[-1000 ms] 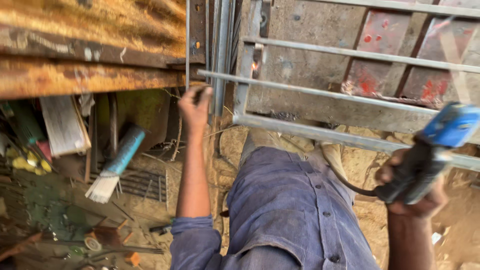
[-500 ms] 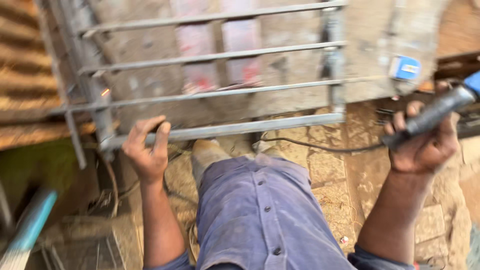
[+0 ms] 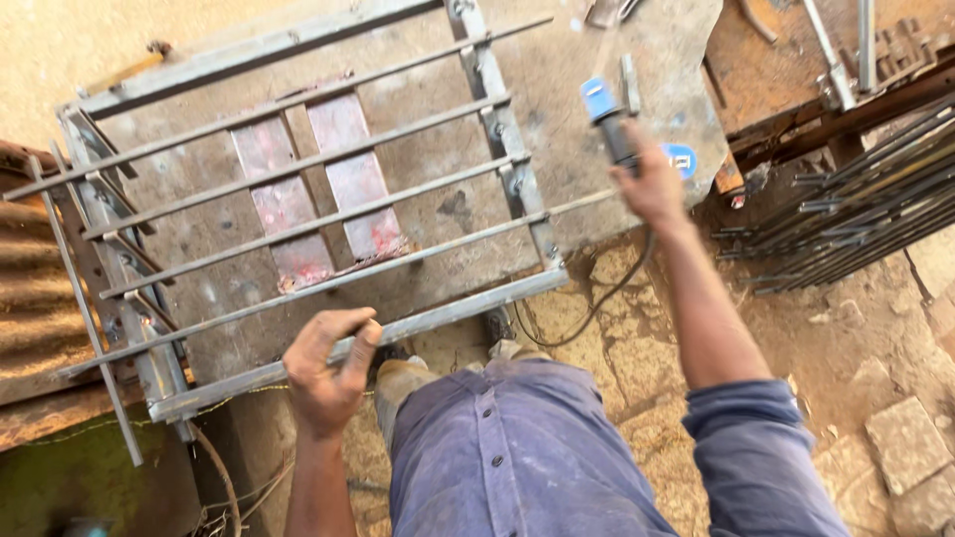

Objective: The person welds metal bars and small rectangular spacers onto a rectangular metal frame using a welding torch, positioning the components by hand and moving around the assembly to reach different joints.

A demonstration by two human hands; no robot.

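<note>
A grey metal grille frame (image 3: 298, 189) of welded bars lies on a flat metal worktable (image 3: 557, 89). My left hand (image 3: 328, 370) grips the frame's near rail. My right hand (image 3: 652, 179) is raised over the table's right side, closed around a black power tool with a blue end (image 3: 609, 121). Its black cable (image 3: 597, 303) loops down to the ground near my feet.
Corrugated rusty sheet (image 3: 35, 298) lies at the left. A rack of thin steel rods (image 3: 856, 199) and a rusty bench with scrap (image 3: 796, 60) stand at the right. Stone paving (image 3: 875, 398) covers the ground, and my blue overalls (image 3: 517, 457) fill the lower centre.
The view has swung right and up over the table. My right hand lifted the tool from my right side to above the table. My left hand stays on the frame's near rail.
</note>
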